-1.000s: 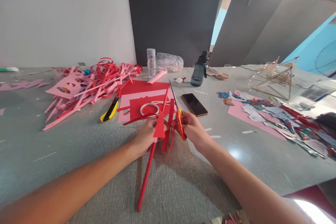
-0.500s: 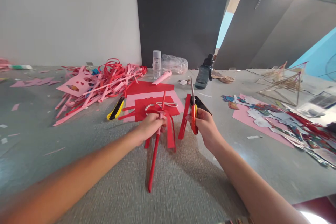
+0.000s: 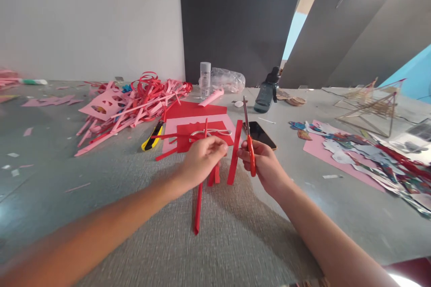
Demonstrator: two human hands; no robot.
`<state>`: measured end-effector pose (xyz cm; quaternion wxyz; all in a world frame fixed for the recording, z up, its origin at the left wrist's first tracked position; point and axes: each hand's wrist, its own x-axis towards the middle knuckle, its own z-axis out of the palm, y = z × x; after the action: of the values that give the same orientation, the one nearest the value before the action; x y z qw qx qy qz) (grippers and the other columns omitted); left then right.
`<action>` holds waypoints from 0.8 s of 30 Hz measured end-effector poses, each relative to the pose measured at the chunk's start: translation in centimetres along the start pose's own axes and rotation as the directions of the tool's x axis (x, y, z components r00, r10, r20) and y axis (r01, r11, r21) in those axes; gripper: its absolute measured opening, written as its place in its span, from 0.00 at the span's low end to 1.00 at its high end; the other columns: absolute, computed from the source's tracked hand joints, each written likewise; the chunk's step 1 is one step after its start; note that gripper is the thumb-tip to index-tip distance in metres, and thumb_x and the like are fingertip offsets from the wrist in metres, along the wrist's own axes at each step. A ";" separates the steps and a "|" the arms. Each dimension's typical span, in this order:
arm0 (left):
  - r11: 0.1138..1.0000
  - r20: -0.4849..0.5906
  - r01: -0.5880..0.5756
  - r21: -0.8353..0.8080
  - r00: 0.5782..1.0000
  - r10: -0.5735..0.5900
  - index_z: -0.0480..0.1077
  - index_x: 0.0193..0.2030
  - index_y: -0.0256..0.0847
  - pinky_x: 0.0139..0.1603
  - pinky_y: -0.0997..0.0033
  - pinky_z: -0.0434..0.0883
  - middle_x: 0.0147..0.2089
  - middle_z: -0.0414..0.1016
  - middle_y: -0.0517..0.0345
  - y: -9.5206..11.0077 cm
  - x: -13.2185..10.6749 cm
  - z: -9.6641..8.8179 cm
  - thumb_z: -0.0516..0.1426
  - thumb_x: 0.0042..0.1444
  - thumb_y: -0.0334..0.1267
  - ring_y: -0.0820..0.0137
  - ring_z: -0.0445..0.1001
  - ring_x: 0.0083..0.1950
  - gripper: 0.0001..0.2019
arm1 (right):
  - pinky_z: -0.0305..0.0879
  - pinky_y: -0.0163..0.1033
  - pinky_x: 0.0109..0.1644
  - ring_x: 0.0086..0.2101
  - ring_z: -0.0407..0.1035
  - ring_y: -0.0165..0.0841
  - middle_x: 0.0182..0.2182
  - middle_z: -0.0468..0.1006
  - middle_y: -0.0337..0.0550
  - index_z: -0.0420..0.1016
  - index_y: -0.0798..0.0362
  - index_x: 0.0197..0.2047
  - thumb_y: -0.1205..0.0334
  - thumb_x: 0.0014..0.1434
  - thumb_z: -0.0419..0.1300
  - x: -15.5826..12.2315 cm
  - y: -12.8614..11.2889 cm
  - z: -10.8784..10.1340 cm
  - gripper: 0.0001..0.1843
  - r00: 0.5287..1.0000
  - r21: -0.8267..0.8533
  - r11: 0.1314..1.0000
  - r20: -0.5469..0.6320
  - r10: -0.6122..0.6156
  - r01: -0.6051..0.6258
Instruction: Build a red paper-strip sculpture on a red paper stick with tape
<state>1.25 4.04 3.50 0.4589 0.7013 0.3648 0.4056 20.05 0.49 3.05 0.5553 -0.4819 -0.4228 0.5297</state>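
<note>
— Where is the red paper?
— Left of the phone [image 3: 261, 133], above the desk [image 3: 235, 242]. The left hand [image 3: 202, 161] is closed on the fringed red piece [image 3: 215, 174] and a long red strip [image 3: 198, 208].
— And the scissors [image 3: 248, 143]?
— Gripped in the right hand [image 3: 266, 166], blades shut, pointing up. A loose strip [image 3: 235, 152] touches its fingertips.
— How far along?
— I'd judge several strips are cut; what stays uncut, the fist hides.
— Changed since a second ago?
— Then the blades leaned at the paper. Now they stand apart, and the left hand has rolled over the fringe.
</note>
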 end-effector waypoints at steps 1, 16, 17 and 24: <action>0.999 0.005 0.021 -0.042 1.000 -0.020 0.74 0.42 0.39 0.26 0.73 0.62 0.35 0.76 0.56 -0.4 -0.2 0.6 0.58 0.64 0.48 0.72 0.70 0.29 0.13 | 0.45 0.34 0.23 0.19 0.51 0.21 0.22 0.66 0.29 0.70 0.52 0.34 0.60 0.42 0.74 -0.2 0.1 0.3 0.18 0.999 0.018 1.000 0.030 0.013 -0.014; 0.941 -0.284 0.003 -0.338 0.953 -0.105 0.70 0.32 0.39 0.22 0.76 0.61 0.23 0.68 0.63 -1.8 0.3 0.7 0.62 0.61 0.42 0.77 0.66 0.22 0.10 | 0.43 0.38 0.28 0.25 0.48 0.26 0.27 0.58 0.32 0.64 0.50 0.32 0.31 0.52 0.67 -1.5 -1.5 -0.1 0.31 0.954 -0.196 0.977 0.297 -0.027 0.089; 0.935 -0.345 -0.042 -0.352 0.934 -0.088 0.70 0.32 0.39 0.22 0.76 0.61 0.23 0.68 0.63 -1.9 0.5 0.4 0.62 0.61 0.42 0.77 0.65 0.22 0.10 | 0.42 0.38 0.28 0.25 0.46 0.26 0.26 0.56 0.31 0.63 0.50 0.32 0.31 0.53 0.67 -1.6 -1.7 -0.2 0.31 0.943 -0.256 0.963 0.334 0.000 0.091; 0.909 -0.532 -0.166 -0.383 0.844 -0.070 0.69 0.33 0.40 0.24 0.74 0.63 0.24 0.67 0.64 -3.0 1.7 -1.0 0.60 0.62 0.39 0.77 0.65 0.23 0.08 | 0.45 0.37 0.29 0.27 0.48 0.27 0.26 0.55 0.31 0.60 0.50 0.29 0.40 0.58 0.67 -2.3 -1.5 0.1 0.26 0.904 -0.548 0.836 0.371 0.215 0.026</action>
<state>0.60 6.88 1.36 0.4664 0.4559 0.3655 0.6641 20.02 -1.71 4.60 0.2658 -0.5147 -0.6386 0.5067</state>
